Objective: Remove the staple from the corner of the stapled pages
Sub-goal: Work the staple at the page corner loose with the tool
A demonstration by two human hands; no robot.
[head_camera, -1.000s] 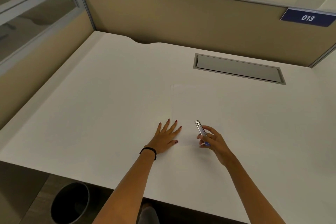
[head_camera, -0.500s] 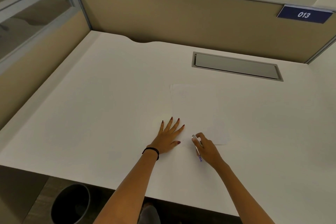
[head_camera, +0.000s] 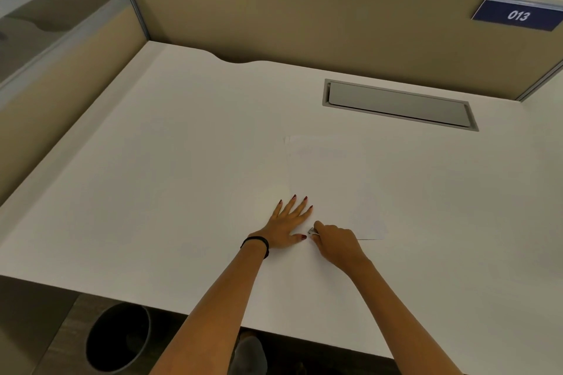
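The stapled pages (head_camera: 329, 179) lie flat on the white desk (head_camera: 152, 176), barely distinct from it. My left hand (head_camera: 288, 224) rests palm down with fingers spread on the near left corner of the pages. My right hand (head_camera: 333, 242) is closed around a small metal staple remover (head_camera: 312, 232), whose silver tip shows at the pages' near edge, just right of my left thumb. The staple itself is too small to make out.
A grey cable hatch (head_camera: 399, 103) is set into the desk at the back right. Beige partition walls (head_camera: 304, 18) enclose the desk on the far and left sides. A dark waste bin (head_camera: 117, 338) stands on the floor under the near left edge.
My right hand has lowered the staple remover from a raised tilt down to the pages' near corner beside my left thumb. My left hand has stayed pressed on the pages.
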